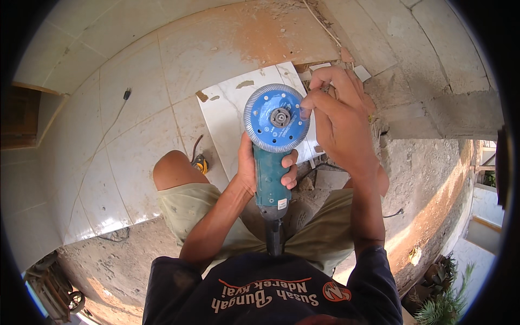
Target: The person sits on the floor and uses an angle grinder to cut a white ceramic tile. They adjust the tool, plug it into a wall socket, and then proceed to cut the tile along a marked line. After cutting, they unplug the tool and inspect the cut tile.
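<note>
Left hand [250, 169] wraps fingers around a teal angle grinder [271, 179] while right hand [338, 116] fingertips pinch its blue toothed disc [276, 117] above a white marble-patterned tile [227, 116].

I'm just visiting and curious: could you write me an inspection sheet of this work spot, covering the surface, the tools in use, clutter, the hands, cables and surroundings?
Surface: pale tiled floor, dusty, meeting bare gritty ground at the near side.
Job's things: teal angle grinder with a blue cutting disc, held up over a loose white tile.
Clutter: small yellow and black object by the knee; tile offcuts near the wall.
Hands: left hand wraps the grinder body; right hand has fingers at the disc's edge.
Cables: thin black cable across the tiles; the grinder's cord drops toward the person.
Surroundings: rough concrete wall, potted plants at lower right.
</note>
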Available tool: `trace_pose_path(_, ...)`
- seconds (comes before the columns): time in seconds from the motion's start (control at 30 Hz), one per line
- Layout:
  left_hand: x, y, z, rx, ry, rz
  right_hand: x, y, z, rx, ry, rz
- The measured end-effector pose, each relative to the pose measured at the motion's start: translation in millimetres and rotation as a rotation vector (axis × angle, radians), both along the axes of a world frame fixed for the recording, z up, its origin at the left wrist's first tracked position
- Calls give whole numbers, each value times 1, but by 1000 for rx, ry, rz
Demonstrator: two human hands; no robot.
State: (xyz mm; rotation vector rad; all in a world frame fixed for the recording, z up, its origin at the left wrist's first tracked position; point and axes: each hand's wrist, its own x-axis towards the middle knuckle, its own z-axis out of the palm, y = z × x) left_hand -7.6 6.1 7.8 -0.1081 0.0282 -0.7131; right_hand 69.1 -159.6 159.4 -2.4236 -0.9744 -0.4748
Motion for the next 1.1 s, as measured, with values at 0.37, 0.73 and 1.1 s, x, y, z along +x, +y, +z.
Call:
trace_pose_path(0.37, 2, 0, 3, -1, 4, -1, 2, -5, -2, -16, 15, -36)
trace_pose_path(0.73, 1, 0, -2, 6, -7, -5, -2, 7, -3, 87, 36, -24)
trace_pose_path(1.1, 0, 0, -2, -21, 5, 11, -1, 11, -6, 48, -32, 14)
